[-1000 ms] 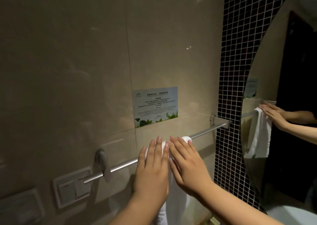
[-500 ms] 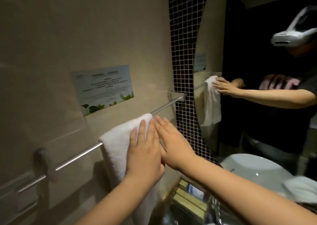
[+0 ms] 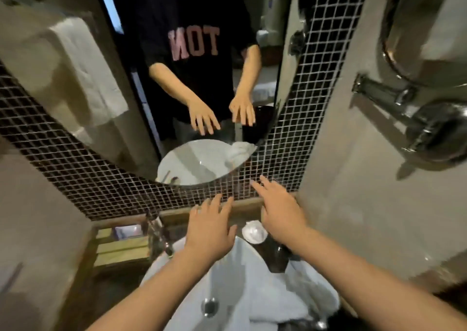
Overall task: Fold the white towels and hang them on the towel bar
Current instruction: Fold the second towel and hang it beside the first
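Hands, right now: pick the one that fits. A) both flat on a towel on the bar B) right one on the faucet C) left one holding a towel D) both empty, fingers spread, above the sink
D: the left hand and right hand hover open and empty over the white sink, touching no towel.

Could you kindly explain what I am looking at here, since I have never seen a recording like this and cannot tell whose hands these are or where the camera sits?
There is no machine: a person wears one wide-angle camera on the head, looking forward and down, so the arms coming from the bottom edge are their own. The left hand and right hand are both open, fingers spread, holding nothing, above a white basin. A crumpled white towel lies on the basin's right side. Ahead is a round mirror on a dark mosaic wall; it reflects the person and a folded towel that seems to hang. A small white dish sits behind the basin, and a chrome fixture is on the right wall.
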A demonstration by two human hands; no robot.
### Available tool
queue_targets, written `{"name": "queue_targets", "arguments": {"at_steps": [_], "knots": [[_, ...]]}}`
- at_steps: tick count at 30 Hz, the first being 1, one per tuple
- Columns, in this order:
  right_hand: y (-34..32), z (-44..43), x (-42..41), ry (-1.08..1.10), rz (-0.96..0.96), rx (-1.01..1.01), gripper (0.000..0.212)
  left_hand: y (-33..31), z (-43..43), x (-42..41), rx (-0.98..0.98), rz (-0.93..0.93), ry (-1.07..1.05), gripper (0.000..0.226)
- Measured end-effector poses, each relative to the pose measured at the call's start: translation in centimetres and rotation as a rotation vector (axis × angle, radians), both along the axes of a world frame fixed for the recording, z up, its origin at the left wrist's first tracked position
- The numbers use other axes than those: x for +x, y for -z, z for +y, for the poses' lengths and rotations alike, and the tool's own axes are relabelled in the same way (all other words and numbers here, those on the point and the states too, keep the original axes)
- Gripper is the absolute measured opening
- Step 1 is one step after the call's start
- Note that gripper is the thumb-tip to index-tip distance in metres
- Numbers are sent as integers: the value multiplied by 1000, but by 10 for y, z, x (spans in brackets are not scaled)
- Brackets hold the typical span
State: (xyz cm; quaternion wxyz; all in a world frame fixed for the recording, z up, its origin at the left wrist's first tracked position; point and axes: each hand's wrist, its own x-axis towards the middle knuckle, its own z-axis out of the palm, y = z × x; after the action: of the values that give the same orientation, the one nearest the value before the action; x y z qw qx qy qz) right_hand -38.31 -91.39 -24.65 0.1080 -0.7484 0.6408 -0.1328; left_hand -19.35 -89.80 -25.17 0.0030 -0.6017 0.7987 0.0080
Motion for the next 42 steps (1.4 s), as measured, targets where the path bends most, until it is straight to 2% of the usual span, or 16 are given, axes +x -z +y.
{"name": "queue_targets", "arguments": {"at_steps": [5,8,10,14,16,17,18,20,22,25,27,31,33,36,39,42], "knots": [[86,25,-58,157,-35,167,73,91,0,-94,258,76,100,72],[133,43,-83,156,43,345,74,131,5,-129,392,-11,162,81],[168,57,-97,196,11,355,71,157,12,-141,496,-68,200,89],[251,83,-120,343,56,500,47,202,27,-146,697,-59,163,96],[259,81,-119,388,38,488,57,215,30,-150,745,-41,149,94],[254,79,-115,398,58,463,65,218,30,-153,761,-37,146,92],[253,78,-114,375,99,470,66,221,29,-156,775,-31,137,89],[245,76,-111,331,209,554,48,221,28,-159,799,2,110,86],[242,66,-112,348,187,488,34,211,24,-159,800,28,101,84],[219,44,-102,376,120,503,23,181,15,-158,735,75,115,66],[188,25,-93,401,-20,352,12,150,6,-155,661,132,124,52],[91,-3,-59,159,-89,321,24,62,-12,-129,556,243,116,47],[32,-16,-42,114,-190,186,23,8,-15,-103,509,411,101,44],[-60,-33,-21,40,-179,-15,27,-70,-14,-57,413,695,101,27],[-147,-42,2,3,-242,-244,34,-142,-7,-17,290,968,96,30],[-222,-44,25,-46,-350,-444,26,-210,-1,15,47,1115,99,41]]}}
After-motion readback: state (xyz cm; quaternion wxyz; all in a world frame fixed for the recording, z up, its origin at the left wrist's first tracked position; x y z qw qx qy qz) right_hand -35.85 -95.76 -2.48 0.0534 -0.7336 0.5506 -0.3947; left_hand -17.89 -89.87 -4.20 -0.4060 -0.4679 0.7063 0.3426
